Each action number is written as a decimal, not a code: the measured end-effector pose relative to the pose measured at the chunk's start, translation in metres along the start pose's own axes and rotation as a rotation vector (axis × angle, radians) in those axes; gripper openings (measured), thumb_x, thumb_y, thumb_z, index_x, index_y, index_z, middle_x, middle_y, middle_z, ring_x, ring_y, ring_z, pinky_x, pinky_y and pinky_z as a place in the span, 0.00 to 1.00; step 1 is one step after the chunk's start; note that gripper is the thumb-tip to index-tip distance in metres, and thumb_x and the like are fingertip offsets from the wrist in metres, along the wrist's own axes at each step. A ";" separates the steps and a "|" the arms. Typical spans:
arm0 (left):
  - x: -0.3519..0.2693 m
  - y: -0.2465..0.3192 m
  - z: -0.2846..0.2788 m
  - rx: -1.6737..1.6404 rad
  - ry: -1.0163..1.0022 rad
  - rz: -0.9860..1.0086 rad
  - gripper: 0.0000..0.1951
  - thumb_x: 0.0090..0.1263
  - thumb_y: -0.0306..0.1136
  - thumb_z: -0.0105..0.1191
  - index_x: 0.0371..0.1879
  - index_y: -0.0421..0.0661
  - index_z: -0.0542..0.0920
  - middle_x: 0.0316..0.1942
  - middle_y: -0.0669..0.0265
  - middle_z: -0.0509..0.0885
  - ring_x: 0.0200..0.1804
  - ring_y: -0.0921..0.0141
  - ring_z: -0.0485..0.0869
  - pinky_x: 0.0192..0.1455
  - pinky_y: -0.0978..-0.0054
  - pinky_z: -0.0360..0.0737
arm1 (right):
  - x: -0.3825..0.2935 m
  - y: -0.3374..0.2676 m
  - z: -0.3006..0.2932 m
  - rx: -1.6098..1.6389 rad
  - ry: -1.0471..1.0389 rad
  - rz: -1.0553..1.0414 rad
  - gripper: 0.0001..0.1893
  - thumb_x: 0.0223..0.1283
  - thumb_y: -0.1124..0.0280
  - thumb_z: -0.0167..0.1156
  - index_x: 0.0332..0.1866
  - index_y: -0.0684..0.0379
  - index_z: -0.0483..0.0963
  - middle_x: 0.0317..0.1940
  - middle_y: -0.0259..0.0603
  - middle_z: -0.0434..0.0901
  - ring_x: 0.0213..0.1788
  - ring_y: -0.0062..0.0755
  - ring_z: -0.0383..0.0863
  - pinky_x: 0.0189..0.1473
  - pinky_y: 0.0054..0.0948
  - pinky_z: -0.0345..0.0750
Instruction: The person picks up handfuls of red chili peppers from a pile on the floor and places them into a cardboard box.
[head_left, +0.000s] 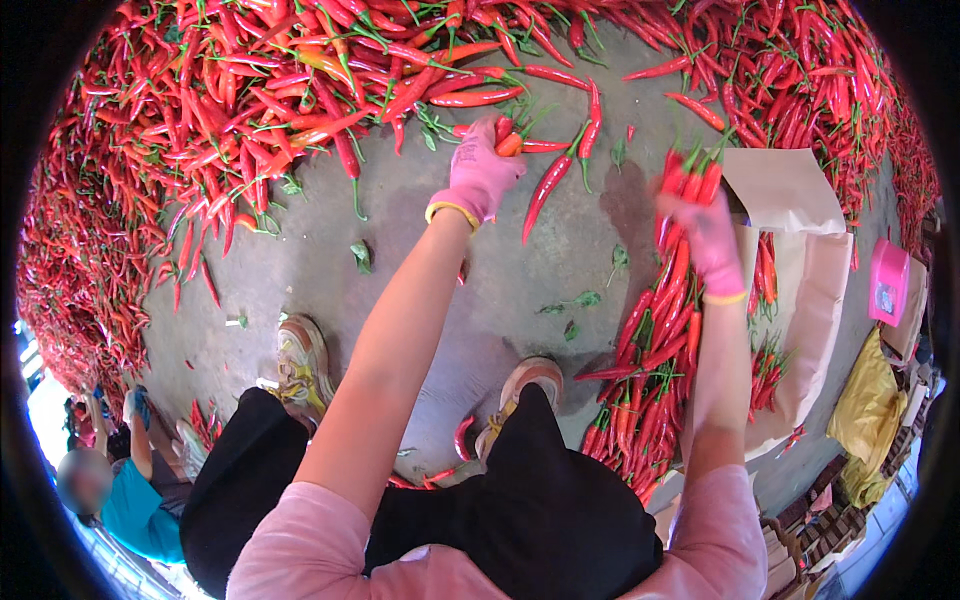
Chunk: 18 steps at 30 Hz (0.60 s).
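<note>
My left hand (480, 169), in a pink glove with a yellow cuff, is closed around a few red and orange chilli peppers (510, 145) just above the concrete floor. Loose red chillies (551, 187) lie to its right. My right hand (709, 244), gloved alike and slightly blurred, grips a bunch of red chillies (697, 181) with their green stems pointing away from me. It is at the left side of an open cardboard box (814, 300), which has chillies (765, 379) inside. A row of piled chillies (645, 420) lies below that hand, along the box's left side.
Large chilli heaps spread across the far left (225, 112) and far right (795, 67). Torn leaves (361, 256) dot the floor near my shoes (304, 360). Right of the box are a pink plastic object (889, 281) and a yellow sack (870, 397). A person in teal (142, 510) is at lower left.
</note>
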<state>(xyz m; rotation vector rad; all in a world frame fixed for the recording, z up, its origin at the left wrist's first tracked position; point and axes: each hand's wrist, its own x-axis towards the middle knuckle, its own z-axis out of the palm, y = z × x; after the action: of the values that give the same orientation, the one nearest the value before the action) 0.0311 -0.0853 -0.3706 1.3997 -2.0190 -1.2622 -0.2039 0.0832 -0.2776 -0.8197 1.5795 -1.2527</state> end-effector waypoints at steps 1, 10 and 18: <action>-0.013 0.009 0.007 0.006 0.022 0.018 0.26 0.51 0.34 0.60 0.52 0.40 0.73 0.38 0.56 0.81 0.41 0.58 0.81 0.49 0.67 0.76 | 0.016 -0.008 -0.006 -0.033 -0.041 0.064 0.27 0.43 0.81 0.60 0.55 0.59 0.71 0.39 0.33 0.80 0.37 0.24 0.79 0.43 0.22 0.75; -0.090 0.032 0.038 -0.696 0.240 -0.026 0.21 0.56 0.20 0.56 0.51 0.43 0.72 0.45 0.68 0.76 0.41 0.77 0.75 0.42 0.80 0.75 | 0.113 0.009 0.024 -1.498 -0.454 -0.477 0.23 0.46 0.71 0.63 0.53 0.51 0.73 0.49 0.37 0.78 0.54 0.40 0.75 0.59 0.39 0.67; -0.085 0.029 0.051 0.264 -0.027 0.122 0.23 0.50 0.32 0.61 0.48 0.49 0.73 0.58 0.58 0.71 0.52 0.53 0.77 0.51 0.59 0.77 | 0.080 0.022 -0.024 -1.686 -0.577 -0.725 0.27 0.44 0.71 0.60 0.56 0.54 0.68 0.51 0.38 0.73 0.59 0.37 0.69 0.68 0.41 0.59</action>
<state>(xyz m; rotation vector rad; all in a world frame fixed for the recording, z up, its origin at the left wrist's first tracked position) 0.0153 0.0165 -0.3585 1.3520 -2.3189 -0.9966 -0.2536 0.0251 -0.3185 -2.6222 1.5979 0.3376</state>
